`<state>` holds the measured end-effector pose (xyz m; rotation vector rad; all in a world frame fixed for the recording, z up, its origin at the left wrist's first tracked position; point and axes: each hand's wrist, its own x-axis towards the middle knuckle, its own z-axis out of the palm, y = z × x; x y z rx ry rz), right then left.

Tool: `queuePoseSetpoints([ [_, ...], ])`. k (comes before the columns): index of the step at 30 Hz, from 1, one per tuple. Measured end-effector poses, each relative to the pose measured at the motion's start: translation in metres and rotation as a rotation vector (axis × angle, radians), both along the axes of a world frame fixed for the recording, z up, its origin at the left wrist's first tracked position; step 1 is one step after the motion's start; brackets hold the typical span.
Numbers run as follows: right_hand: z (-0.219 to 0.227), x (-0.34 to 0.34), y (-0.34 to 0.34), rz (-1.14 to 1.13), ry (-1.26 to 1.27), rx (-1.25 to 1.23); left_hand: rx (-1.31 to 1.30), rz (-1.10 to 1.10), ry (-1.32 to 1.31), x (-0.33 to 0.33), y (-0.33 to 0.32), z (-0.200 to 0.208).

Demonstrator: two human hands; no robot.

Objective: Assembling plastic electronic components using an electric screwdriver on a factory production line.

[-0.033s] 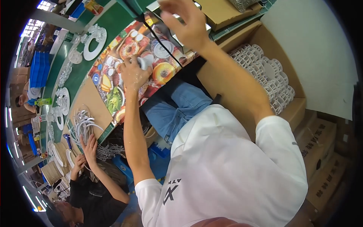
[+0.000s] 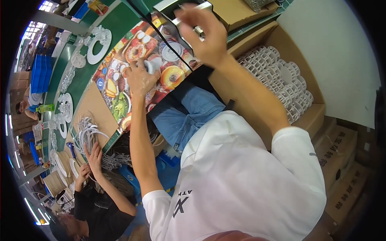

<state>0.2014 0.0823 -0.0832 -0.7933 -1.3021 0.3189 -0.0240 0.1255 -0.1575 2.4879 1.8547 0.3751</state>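
Observation:
My left hand (image 2: 140, 81) rests on a mat printed with food pictures (image 2: 173, 77). Its fingers are closed round a small whitish plastic part (image 2: 153, 65). Over the far right of the mat, my right hand (image 2: 211, 40) is raised beside a shiny metal-edged container (image 2: 205, 7). Its fingers are bent but smeared by motion, and whether they pinch anything cannot be made out. A teal tool (image 2: 136, 7) enters at the top edge, with a thin black rod or cord (image 2: 165, 39) slanting down across the mat.
On my right, a cardboard box (image 2: 317, 114) holds white lattice plastic parts (image 2: 277, 76). White rings (image 2: 98, 46) and clear parts line the green bench (image 2: 82, 86). At lower left, a co-worker's hands (image 2: 94, 158) handle grey-white cables (image 2: 89, 130). Cartons (image 2: 341, 154) stand at far right.
My right hand has moved a little down and right, and more of the metal-edged container shows. The teal tool has shifted up and left. My left hand keeps nearly the same place on the mat.

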Motion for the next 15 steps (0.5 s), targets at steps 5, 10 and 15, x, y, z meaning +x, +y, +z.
queuePoseSetpoints([
  [5,-0.100,0.010,-0.103,0.245,-0.176,-0.859,0.030,-0.027,-0.012,0.008,0.000,0.004],
  [10,-0.224,-0.012,-0.092,0.225,-0.432,-0.788,0.044,-0.036,0.017,0.004,0.002,-0.002],
  [15,-0.287,-0.015,-0.034,0.359,-0.989,-1.308,0.005,-0.019,0.005,0.001,-0.003,0.001],
])
